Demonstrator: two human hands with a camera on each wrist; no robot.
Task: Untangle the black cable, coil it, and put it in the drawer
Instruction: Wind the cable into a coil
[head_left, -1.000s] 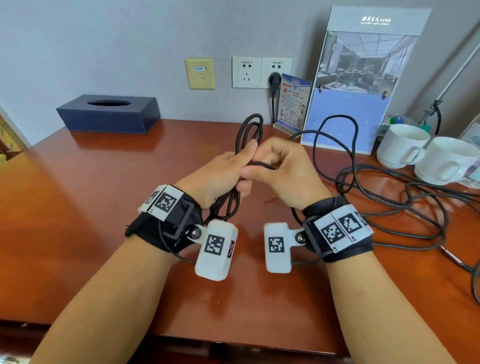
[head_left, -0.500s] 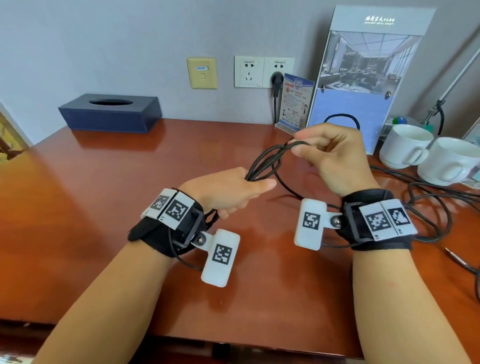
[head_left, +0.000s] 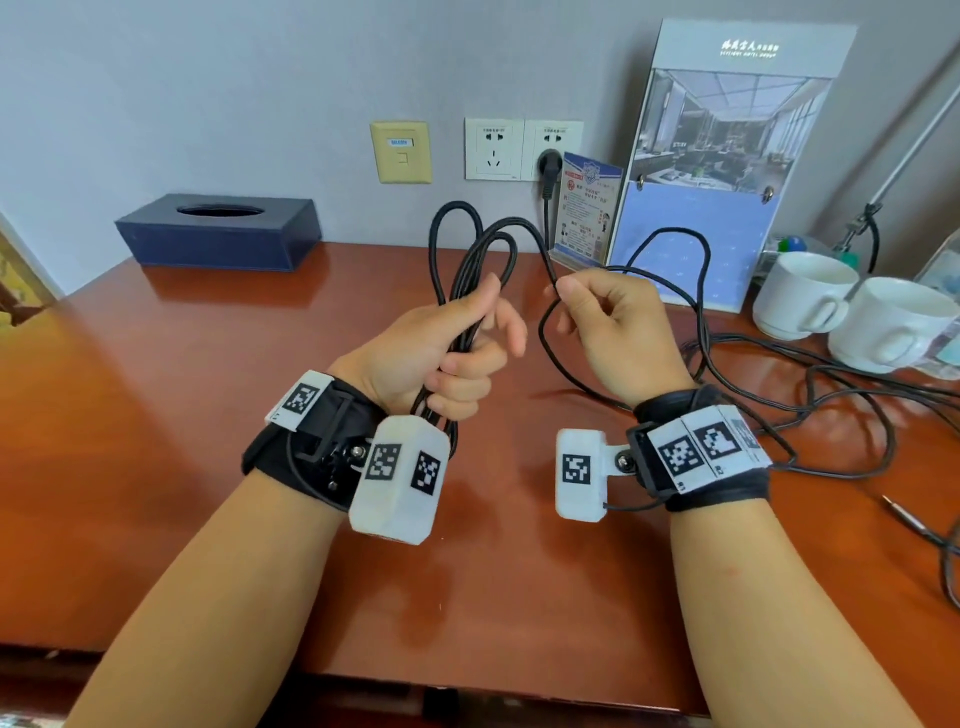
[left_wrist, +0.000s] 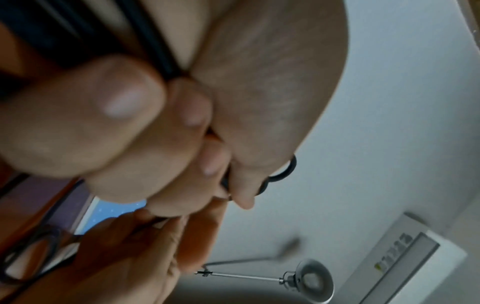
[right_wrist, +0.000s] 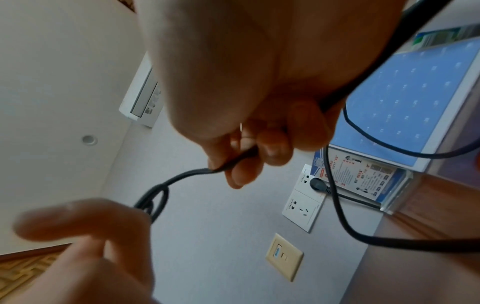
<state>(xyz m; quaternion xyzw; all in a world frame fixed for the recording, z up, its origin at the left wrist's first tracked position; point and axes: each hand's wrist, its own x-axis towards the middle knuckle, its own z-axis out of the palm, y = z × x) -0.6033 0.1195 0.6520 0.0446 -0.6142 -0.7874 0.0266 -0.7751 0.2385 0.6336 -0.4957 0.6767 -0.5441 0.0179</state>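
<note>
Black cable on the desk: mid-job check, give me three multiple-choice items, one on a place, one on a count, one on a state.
1. The uncoiled black cable lies:
A. right of the hands
B. on the tissue box
C. on the floor

2. White cups:
A. one
B. two
C. four

3. The left hand:
A. lies flat
B. grips cable loops
C. holds a cup

Key: 1 A, slack spreads over the desk beside the right hand; 2 B, two cups stand together; 3 B, fingers curl round bunched loops.
</note>
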